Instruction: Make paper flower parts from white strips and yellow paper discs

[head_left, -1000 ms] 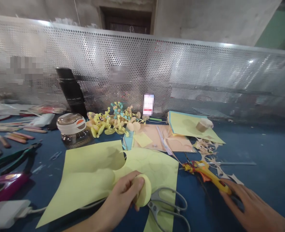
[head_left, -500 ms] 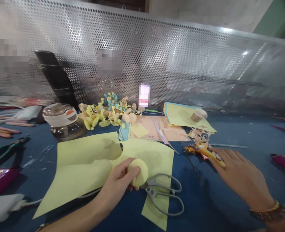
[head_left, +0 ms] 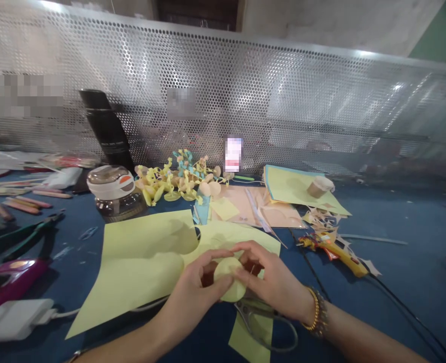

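A round yellow-green paper disc (head_left: pixel 229 282) is pinched between my left hand (head_left: pixel 198 285) and my right hand (head_left: pixel 270 277), with thumbs on its face and fingers behind. Below my right hand lie grey-handled scissors (head_left: pixel 289 333), partly hidden, over a strip of yellow-green paper (head_left: pixel 247 338). A large yellow-green sheet (head_left: pixel 143 262) with curved cut edges spreads to the left and behind my hands. The yellow glue gun (head_left: pixel 344 257) rests on the table to the right, touched by neither hand.
Paper flowers (head_left: pixel 170 181) stand at the back beside a glass jar (head_left: pixel 111 191) and a black bottle (head_left: pixel 107 128). Stacked coloured sheets (head_left: pixel 291 184) hold a tape roll (head_left: pixel 319 186). Pliers (head_left: pixel 26 232) and a white adapter (head_left: pixel 16 320) lie left on the blue table (head_left: pixel 408 272).
My right hand has left the glue gun's side and moved left to the disc, taking hold of it with my left hand. The whole view has shifted slightly.
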`<state>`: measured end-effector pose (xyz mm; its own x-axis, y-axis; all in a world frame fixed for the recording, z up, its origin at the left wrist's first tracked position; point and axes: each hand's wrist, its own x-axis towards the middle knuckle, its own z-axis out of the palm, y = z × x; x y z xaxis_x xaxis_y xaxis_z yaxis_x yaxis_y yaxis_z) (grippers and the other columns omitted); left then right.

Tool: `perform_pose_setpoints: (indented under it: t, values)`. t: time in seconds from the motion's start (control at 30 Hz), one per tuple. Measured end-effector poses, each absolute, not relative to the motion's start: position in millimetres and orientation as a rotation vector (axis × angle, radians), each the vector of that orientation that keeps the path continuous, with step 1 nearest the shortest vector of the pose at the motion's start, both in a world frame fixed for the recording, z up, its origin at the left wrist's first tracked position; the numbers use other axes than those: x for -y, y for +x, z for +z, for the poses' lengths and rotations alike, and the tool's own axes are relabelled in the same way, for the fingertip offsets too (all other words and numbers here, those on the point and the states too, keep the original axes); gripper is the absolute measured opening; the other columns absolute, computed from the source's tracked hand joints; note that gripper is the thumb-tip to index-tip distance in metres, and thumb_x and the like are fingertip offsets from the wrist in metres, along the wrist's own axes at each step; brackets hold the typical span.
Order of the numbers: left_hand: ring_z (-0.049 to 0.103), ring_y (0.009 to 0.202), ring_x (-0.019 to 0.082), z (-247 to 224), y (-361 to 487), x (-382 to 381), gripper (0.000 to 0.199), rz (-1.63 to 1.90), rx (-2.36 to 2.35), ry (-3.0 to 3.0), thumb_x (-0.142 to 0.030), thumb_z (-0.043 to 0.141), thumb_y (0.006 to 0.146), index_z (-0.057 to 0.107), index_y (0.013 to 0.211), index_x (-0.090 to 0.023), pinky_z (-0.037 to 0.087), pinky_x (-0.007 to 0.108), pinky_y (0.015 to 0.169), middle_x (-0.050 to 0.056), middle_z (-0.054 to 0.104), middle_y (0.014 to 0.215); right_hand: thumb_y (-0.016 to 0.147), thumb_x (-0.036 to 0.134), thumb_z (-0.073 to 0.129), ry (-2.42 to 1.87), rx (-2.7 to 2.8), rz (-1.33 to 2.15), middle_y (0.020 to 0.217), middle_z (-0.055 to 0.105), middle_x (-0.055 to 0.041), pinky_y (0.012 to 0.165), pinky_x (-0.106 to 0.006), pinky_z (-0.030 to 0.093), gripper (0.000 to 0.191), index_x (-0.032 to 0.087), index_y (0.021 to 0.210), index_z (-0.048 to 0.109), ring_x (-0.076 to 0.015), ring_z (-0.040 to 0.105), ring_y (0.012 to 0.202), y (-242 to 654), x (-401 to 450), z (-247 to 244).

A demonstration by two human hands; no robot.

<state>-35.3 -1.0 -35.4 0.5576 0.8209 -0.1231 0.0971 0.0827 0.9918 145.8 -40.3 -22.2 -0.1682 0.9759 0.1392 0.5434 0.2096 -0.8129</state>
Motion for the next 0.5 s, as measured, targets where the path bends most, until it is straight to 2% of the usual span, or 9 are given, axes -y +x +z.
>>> perform_pose_setpoints:
  t: [0.1, 0.3, 0.5]
  values:
    - [0.048, 0.057, 0.011, -31.4, -34.6, 4.2, 0.040, 0.622, -0.858, 1.375, -0.032, 0.066, 0.077, 0.057, 0.113, -0.018, 0.041, 0.022, 0.052, -0.004, 0.057, 0.067, 0.089, 0.033, 0.057, -1.327, 1.716, 0.897, 0.076, 0.060, 0.0020, 0.059, -0.024, 0.047, 0.029, 0.023, 0.116, 0.054, -0.0122, 0.057, 0.064, 147.6, 44.9, -31.4]
    - [0.059, 0.066, 0.015, -31.2, -33.6, 3.5, 0.043, 0.596, -0.813, 1.325, -0.034, 0.066, 0.076, 0.053, 0.112, -0.016, 0.047, 0.027, 0.061, 0.003, 0.065, 0.082, 0.089, 0.027, 0.055, -1.336, 1.673, 0.829, 0.075, 0.062, 0.0014, 0.061, -0.024, 0.049, 0.022, 0.022, 0.110, 0.057, -0.0132, 0.059, 0.067, 151.7, 51.5, -31.7]
    - [0.057, 0.055, 0.012, -32.8, -33.5, 3.9, 0.039, 0.599, -0.842, 1.441, -0.032, 0.063, 0.077, 0.053, 0.111, -0.014, 0.045, 0.027, 0.057, -0.002, 0.058, 0.072, 0.090, 0.025, 0.050, -1.325, 1.815, 0.598, 0.077, 0.064, -0.0001, 0.061, -0.024, 0.049, 0.022, 0.023, 0.109, 0.061, -0.0132, 0.059, 0.064, 150.2, 58.0, -31.9]
